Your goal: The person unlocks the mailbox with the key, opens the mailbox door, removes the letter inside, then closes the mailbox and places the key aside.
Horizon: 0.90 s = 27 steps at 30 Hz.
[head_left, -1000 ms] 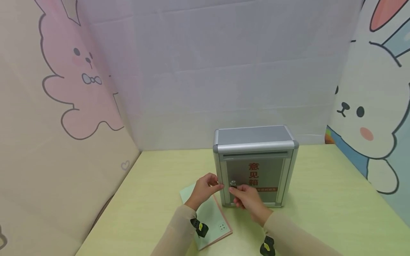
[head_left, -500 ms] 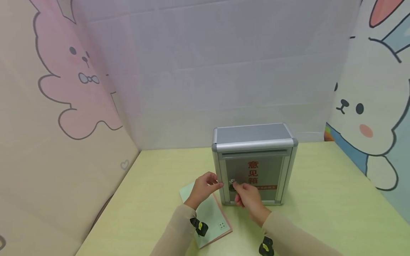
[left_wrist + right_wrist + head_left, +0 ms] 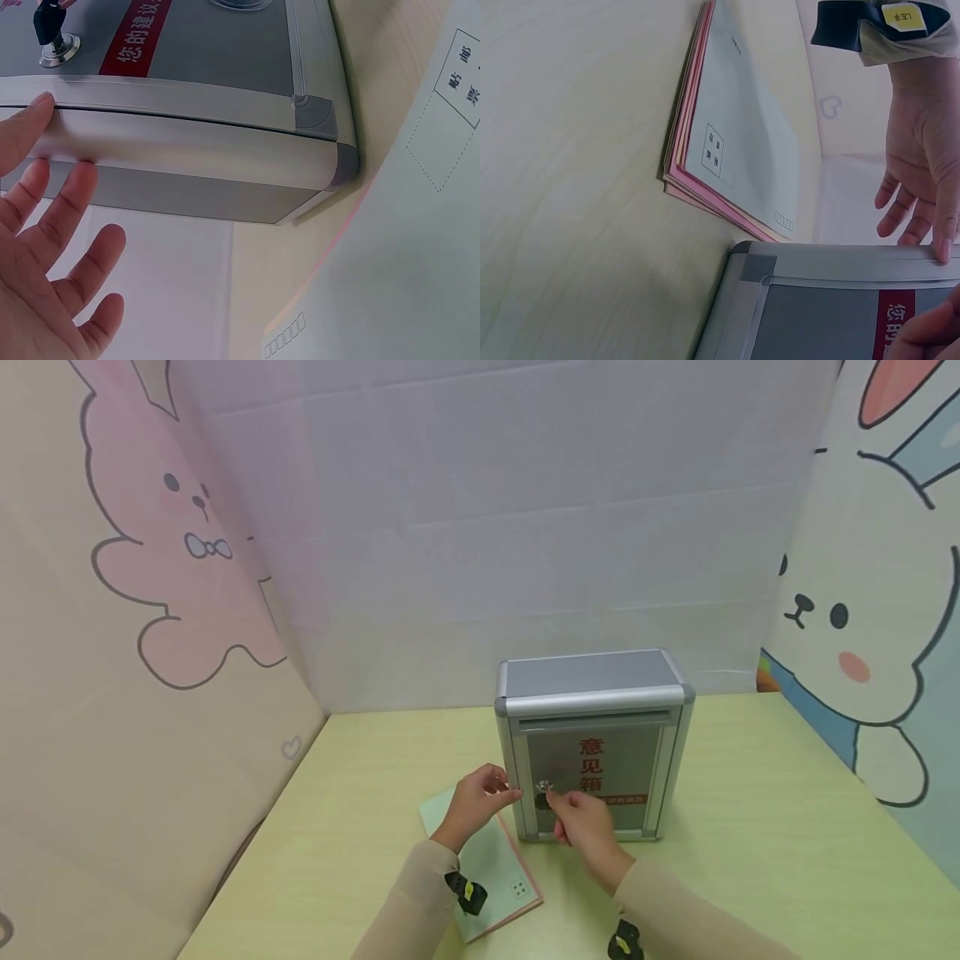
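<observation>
A silver-grey metal suggestion box (image 3: 592,760) with red lettering stands on the table in the head view. A key with a black head (image 3: 49,24) sits in the round lock (image 3: 60,51) on its front. My right hand (image 3: 588,831) pinches at the key; in the left wrist view only its fingertips show at the top edge. My left hand (image 3: 472,806) touches the box's left side. Its thumb lies on the front frame and fingertips rest against the side, with the other fingers loosely spread. Below my left forearm lies a stack of pale green and pink envelopes (image 3: 742,127).
The pale yellow table (image 3: 765,843) carries the box and envelopes. A white cloth wall (image 3: 480,568) stands close behind the box. Side panels with cartoon rabbits (image 3: 847,627) bound the table on both sides.
My right thumb has shifted slightly right at the lock, so more of the black key head shows. The left hand stays against the box, which has not moved. The head view has shifted slightly.
</observation>
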Each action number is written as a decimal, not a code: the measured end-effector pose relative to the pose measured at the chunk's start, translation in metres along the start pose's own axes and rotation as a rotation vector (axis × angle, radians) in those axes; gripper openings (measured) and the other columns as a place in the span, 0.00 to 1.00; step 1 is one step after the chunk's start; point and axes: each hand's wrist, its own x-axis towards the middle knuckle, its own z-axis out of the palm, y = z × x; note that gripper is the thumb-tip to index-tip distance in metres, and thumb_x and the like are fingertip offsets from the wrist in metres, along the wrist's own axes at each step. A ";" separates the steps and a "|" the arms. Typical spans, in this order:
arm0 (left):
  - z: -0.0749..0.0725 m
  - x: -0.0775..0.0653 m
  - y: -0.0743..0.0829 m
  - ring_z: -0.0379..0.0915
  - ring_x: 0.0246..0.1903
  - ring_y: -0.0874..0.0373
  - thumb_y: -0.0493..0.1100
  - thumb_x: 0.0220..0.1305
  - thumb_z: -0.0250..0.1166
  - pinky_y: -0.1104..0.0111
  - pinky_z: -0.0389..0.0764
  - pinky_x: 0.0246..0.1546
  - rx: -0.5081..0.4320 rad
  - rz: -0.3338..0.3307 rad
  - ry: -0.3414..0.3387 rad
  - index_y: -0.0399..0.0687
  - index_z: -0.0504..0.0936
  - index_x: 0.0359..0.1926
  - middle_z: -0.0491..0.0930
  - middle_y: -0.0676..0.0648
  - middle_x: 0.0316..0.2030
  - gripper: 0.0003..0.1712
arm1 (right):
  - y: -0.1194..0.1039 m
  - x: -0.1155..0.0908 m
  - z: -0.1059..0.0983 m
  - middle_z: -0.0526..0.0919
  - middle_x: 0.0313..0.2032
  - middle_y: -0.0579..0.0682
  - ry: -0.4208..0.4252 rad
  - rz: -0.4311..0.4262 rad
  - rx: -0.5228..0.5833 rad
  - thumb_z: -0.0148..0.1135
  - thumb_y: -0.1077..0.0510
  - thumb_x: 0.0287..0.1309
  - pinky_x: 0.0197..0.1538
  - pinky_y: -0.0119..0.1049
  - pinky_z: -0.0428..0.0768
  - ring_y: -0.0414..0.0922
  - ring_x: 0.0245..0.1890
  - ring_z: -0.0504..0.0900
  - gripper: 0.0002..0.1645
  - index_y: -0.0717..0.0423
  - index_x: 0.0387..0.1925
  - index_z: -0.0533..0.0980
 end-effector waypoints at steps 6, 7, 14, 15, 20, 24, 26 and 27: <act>0.001 0.001 -0.001 0.74 0.32 0.56 0.40 0.54 0.71 0.64 0.75 0.33 -0.004 0.003 -0.001 0.39 0.76 0.34 0.82 0.45 0.30 0.12 | 0.001 -0.002 0.000 0.68 0.10 0.45 0.015 -0.008 -0.005 0.57 0.57 0.65 0.22 0.32 0.70 0.39 0.13 0.67 0.19 0.62 0.19 0.70; 0.002 0.001 -0.001 0.74 0.32 0.56 0.40 0.54 0.71 0.64 0.75 0.33 -0.001 -0.003 -0.003 0.40 0.76 0.34 0.82 0.45 0.30 0.12 | 0.001 -0.002 -0.001 0.67 0.10 0.45 0.017 -0.015 -0.012 0.57 0.58 0.65 0.22 0.32 0.70 0.39 0.13 0.67 0.19 0.62 0.19 0.70; 0.001 0.001 0.000 0.73 0.33 0.57 0.42 0.55 0.70 0.65 0.74 0.33 0.038 -0.013 -0.011 0.41 0.77 0.34 0.82 0.47 0.30 0.12 | 0.002 -0.001 -0.003 0.67 0.09 0.44 0.023 -0.054 -0.094 0.58 0.57 0.64 0.22 0.33 0.69 0.39 0.13 0.68 0.19 0.64 0.20 0.72; 0.001 0.000 0.001 0.73 0.33 0.57 0.42 0.55 0.70 0.65 0.74 0.33 0.043 -0.012 -0.010 0.41 0.77 0.34 0.82 0.47 0.30 0.12 | 0.003 -0.001 -0.003 0.68 0.09 0.44 0.019 -0.050 -0.095 0.58 0.57 0.64 0.22 0.33 0.69 0.39 0.13 0.68 0.19 0.64 0.20 0.72; -0.001 -0.001 0.003 0.73 0.34 0.55 0.42 0.56 0.70 0.64 0.74 0.34 0.072 -0.009 -0.004 0.42 0.76 0.34 0.82 0.47 0.30 0.12 | 0.003 0.000 -0.001 0.67 0.09 0.44 0.014 -0.065 -0.078 0.58 0.57 0.64 0.21 0.32 0.68 0.39 0.12 0.67 0.19 0.64 0.20 0.72; -0.001 -0.002 0.004 0.73 0.35 0.55 0.43 0.56 0.70 0.63 0.74 0.35 0.091 -0.011 -0.008 0.44 0.76 0.34 0.82 0.48 0.31 0.11 | 0.001 0.001 -0.004 0.66 0.08 0.43 0.012 -0.094 -0.109 0.59 0.58 0.63 0.21 0.32 0.66 0.39 0.12 0.66 0.20 0.64 0.17 0.71; -0.002 -0.002 0.004 0.73 0.35 0.55 0.44 0.57 0.70 0.63 0.73 0.35 0.098 -0.011 -0.010 0.44 0.76 0.34 0.82 0.48 0.31 0.11 | 0.000 0.001 -0.004 0.66 0.08 0.43 0.017 -0.088 -0.137 0.59 0.57 0.63 0.21 0.33 0.65 0.39 0.12 0.66 0.21 0.63 0.17 0.70; -0.002 -0.002 0.004 0.73 0.35 0.54 0.44 0.57 0.69 0.63 0.73 0.35 0.103 -0.011 -0.010 0.44 0.76 0.34 0.82 0.48 0.31 0.12 | 0.000 0.001 -0.004 0.66 0.08 0.43 0.016 -0.087 -0.148 0.59 0.57 0.63 0.21 0.33 0.66 0.39 0.12 0.66 0.21 0.63 0.17 0.71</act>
